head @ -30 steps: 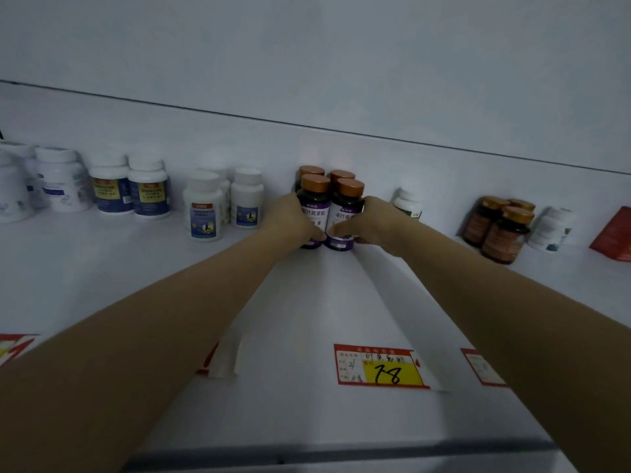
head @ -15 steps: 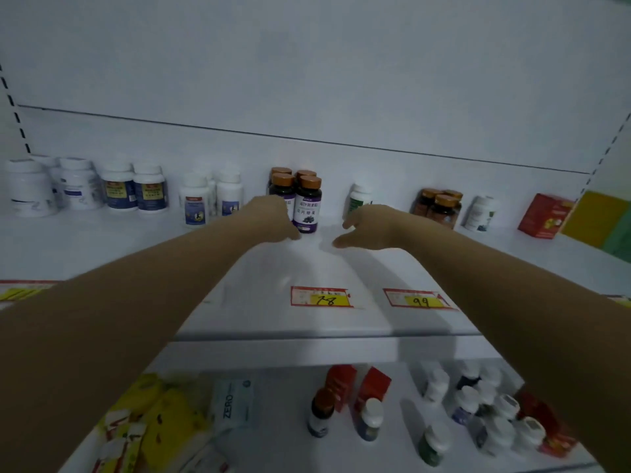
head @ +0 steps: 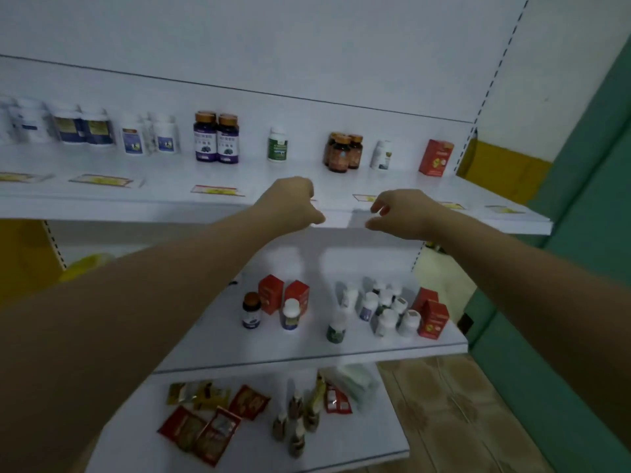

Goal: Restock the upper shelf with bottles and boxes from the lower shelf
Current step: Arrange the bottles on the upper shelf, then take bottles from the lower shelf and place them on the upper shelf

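Observation:
My left hand (head: 290, 203) and my right hand (head: 403, 213) hover empty in front of the upper shelf's front edge (head: 170, 209), fingers loosely curled and apart. On the upper shelf stand the purple-label bottles with orange caps (head: 216, 138), white bottles (head: 150, 134) to their left, a green-label bottle (head: 277, 145), brown bottles (head: 343, 152) and a red box (head: 436, 158). The lower shelf (head: 307, 356) holds two red boxes (head: 283, 295), a dark bottle with brown cap (head: 252, 310), a white-capped bottle (head: 291, 314), a cluster of white bottles (head: 386, 312) and more red boxes (head: 431, 315).
A bottom shelf (head: 341, 452) carries red and gold packets (head: 205, 428) and small dark bottles (head: 295, 421). Price tags (head: 213, 190) lie along the upper shelf. A green wall (head: 587, 233) stands at the right, with tiled floor (head: 450, 414) below.
Both hands let go of the purple-label bottles and pulled back from the shelf's rear to its front edge. My view dropped, bringing the lower shelves into sight.

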Demonstrator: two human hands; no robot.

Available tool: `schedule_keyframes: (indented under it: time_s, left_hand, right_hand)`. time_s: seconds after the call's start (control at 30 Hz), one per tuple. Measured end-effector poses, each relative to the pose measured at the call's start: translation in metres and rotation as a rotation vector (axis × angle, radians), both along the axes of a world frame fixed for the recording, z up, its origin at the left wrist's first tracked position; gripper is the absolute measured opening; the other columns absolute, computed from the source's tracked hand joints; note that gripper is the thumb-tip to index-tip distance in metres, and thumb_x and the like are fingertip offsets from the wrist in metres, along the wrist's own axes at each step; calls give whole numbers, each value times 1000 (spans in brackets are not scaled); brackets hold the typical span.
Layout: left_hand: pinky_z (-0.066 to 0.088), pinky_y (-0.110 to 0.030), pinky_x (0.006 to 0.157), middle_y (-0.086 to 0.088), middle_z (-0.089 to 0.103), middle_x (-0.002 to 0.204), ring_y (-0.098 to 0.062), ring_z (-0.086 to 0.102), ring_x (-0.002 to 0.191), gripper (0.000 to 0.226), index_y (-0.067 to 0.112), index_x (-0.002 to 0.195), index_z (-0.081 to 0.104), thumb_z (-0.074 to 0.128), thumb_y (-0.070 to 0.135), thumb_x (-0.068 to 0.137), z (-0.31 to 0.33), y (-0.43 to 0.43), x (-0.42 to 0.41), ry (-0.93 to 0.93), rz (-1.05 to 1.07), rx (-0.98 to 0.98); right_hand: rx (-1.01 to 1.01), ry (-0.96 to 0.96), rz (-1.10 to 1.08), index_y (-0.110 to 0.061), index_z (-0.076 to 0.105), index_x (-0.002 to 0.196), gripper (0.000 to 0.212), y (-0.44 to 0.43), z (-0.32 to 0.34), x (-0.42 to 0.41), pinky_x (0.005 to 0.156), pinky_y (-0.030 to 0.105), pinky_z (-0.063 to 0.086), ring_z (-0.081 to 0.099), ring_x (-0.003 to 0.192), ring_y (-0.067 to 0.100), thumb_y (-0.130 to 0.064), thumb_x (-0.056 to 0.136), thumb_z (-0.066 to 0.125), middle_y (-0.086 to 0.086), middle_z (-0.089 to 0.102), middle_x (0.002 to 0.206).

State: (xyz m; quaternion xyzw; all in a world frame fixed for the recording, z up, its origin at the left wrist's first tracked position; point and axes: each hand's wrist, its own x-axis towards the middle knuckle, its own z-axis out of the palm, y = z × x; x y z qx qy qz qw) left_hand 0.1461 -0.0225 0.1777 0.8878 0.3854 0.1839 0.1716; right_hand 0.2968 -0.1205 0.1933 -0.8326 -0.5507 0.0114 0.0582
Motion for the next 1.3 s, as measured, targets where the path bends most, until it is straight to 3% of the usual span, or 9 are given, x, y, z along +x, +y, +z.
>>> schedule_keyframes:
  time_s: [0.1, 0.23, 0.4, 0.6, 0.77, 1.07, 1.3]
  left_hand:
    - [41, -29, 89, -11, 52, 132, -26, 50, 119, 55, 8, 132, 48, 65, 31, 85, -16, -42, 27, 11, -66, -77]
    - [41, -31, 96, -12, 49, 137, -27, 49, 121, 59, 8, 135, 44, 66, 30, 85, -52, -74, 58, 61, -114, -191]
    - [42, -33, 96, -12, 49, 135, -26, 49, 120, 57, 10, 133, 45, 67, 28, 84, -104, -75, 92, 147, -123, -300]
    - [42, -30, 96, -14, 50, 135, -27, 50, 121, 56, 7, 134, 44, 66, 22, 86, -162, -32, 128, 210, -71, -414]
    - [42, -32, 99, -14, 46, 137, -27, 48, 122, 56, 7, 135, 42, 64, 22, 86, -209, 8, 149, 297, -29, -450]
    - [43, -36, 98, -18, 45, 134, -31, 48, 121, 64, 4, 137, 35, 66, 18, 83, -283, 52, 179, 350, 71, -502]
    - [33, -31, 103, -16, 38, 144, -29, 39, 132, 74, 4, 143, 25, 68, 20, 84, -326, 68, 201, 249, 120, -661]
  right_hand:
    - [-12, 49, -74, -10, 53, 130, 46, -47, -18, 28, 91, 28, 40, 51, 119, 25, -34, 90, 57, 10, 55, 132]
    - [-53, 101, -141, -12, 53, 130, 47, -85, -50, 63, 97, 31, 41, 51, 121, 25, -36, 90, 58, 10, 54, 133]
    - [-117, 169, -201, -12, 52, 130, 46, -97, -96, 106, 86, 27, 41, 52, 117, 24, -35, 90, 57, 10, 55, 131]
    - [-197, 220, -191, -12, 54, 128, 42, -58, -153, 143, 77, 22, 35, 54, 115, 25, -29, 90, 58, 11, 57, 129]
    - [-265, 286, -136, -15, 50, 132, 47, -15, -197, 163, 90, 25, 41, 52, 119, 25, -32, 89, 59, 9, 53, 133]
    - [-282, 343, -142, -6, 43, 134, 49, 43, -273, 202, 96, 36, 47, 55, 115, 30, -20, 90, 59, 16, 53, 130]
    - [-269, 299, -204, -7, 40, 136, 56, 82, -335, 226, 98, 39, 44, 50, 120, 33, -37, 91, 56, 18, 45, 135]
